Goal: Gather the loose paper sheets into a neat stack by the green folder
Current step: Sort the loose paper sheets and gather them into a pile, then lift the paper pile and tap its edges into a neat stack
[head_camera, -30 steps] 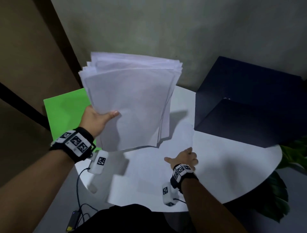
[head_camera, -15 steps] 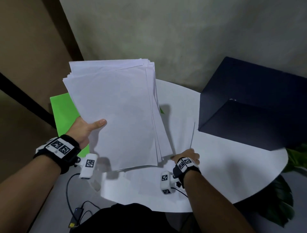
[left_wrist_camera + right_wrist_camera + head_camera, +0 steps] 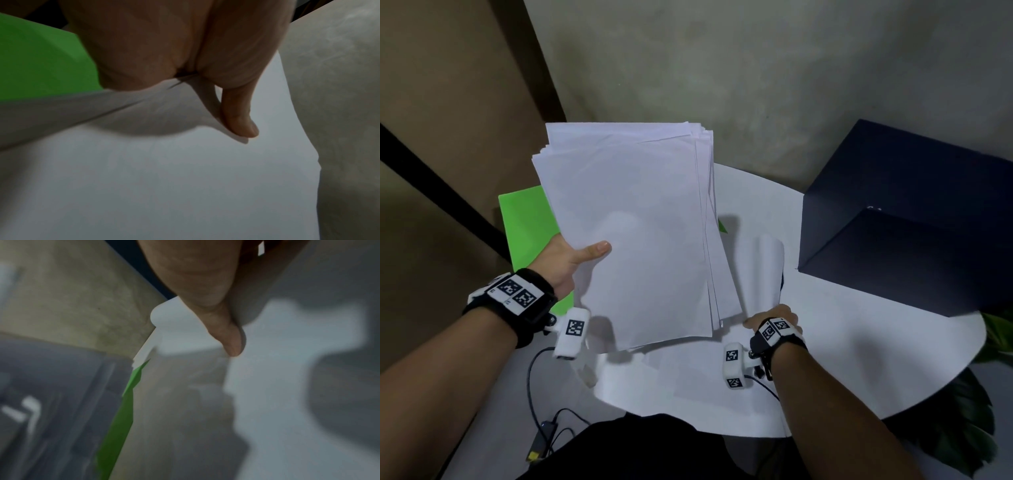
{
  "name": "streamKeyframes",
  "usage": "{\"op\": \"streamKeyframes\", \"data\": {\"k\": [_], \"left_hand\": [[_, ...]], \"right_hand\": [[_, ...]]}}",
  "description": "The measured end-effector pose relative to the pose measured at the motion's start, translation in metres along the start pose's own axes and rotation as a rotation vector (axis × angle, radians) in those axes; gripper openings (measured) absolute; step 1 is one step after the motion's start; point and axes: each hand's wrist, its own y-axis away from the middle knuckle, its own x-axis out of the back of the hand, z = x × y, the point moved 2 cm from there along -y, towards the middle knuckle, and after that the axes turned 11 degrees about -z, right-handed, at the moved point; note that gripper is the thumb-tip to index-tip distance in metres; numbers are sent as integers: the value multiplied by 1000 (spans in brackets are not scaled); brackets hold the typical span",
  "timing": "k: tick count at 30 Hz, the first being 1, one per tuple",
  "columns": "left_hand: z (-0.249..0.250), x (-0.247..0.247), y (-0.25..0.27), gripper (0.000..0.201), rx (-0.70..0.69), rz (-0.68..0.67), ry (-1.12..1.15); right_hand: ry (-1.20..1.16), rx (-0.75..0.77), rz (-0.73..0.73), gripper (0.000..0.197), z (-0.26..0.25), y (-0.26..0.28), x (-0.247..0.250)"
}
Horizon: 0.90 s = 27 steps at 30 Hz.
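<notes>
White round table (image 3: 859, 342) | left hand (image 3: 565, 257) grips paper stack (image 3: 640, 233) over green folder (image 3: 527, 222), frame centre | right hand (image 3: 774, 318) pinches curled loose sheet (image 3: 763, 270), lower right

1. The stack of paper (image 3: 640, 233) is a thick bundle of plain white sheets, held up off the table and tilted, its edges uneven and fanned along the right side.
2. A single sheet (image 3: 763, 270) to the right of the stack is lifted at its near end and curls upward, its far edge bent over.
3. The green folder (image 3: 527, 226) lies flat at the table's left edge, mostly hidden behind the stack; one corner shows just right of the stack.
</notes>
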Motion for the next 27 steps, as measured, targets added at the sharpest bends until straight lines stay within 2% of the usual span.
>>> {"op": "streamKeyframes", "data": {"k": [2,5,7,9,10,12,14,16,17,19,22,24,25,27], "left_hand": [[1,-2,2,33,2,0,-4],[-3,-3,2,33,22,-4,33],[-10,-5,0,30,72,1,63],[-26,-9,-3,15,170,55,53],[-36,-12,-4,16,239,102,15],[-63,-12,-10,39,422,145,-121],[-82,-21,-16,65,602,102,-342],[-96,-34,-23,71,681,20,-610],[-101,-44,-24,68,686,-12,-695],[-111,-59,-30,64,661,-36,-696],[-112,-81,-30,32,533,37,-666],[-105,-90,-28,17,451,44,-708],[-102,-92,-29,17,420,42,-663],[-105,-86,-32,27,450,44,-429]], "right_hand": [[-293,-17,109,56,-1,-4,-2],[-577,-9,95,77,2,-6,-5],[-697,34,120,84,8,2,3],[-684,108,252,74,15,15,22],[-638,151,331,69,18,25,37],[-558,298,477,58,17,53,71],[-526,446,614,50,13,83,106],[-570,555,689,47,8,115,135],[-634,631,700,45,4,132,148],[-799,812,647,41,-4,166,168],[-983,991,491,40,-13,185,176],[-1081,993,414,44,-13,168,165],[-1107,944,381,46,-12,151,156],[-1095,807,305,51,-8,105,127]]}}
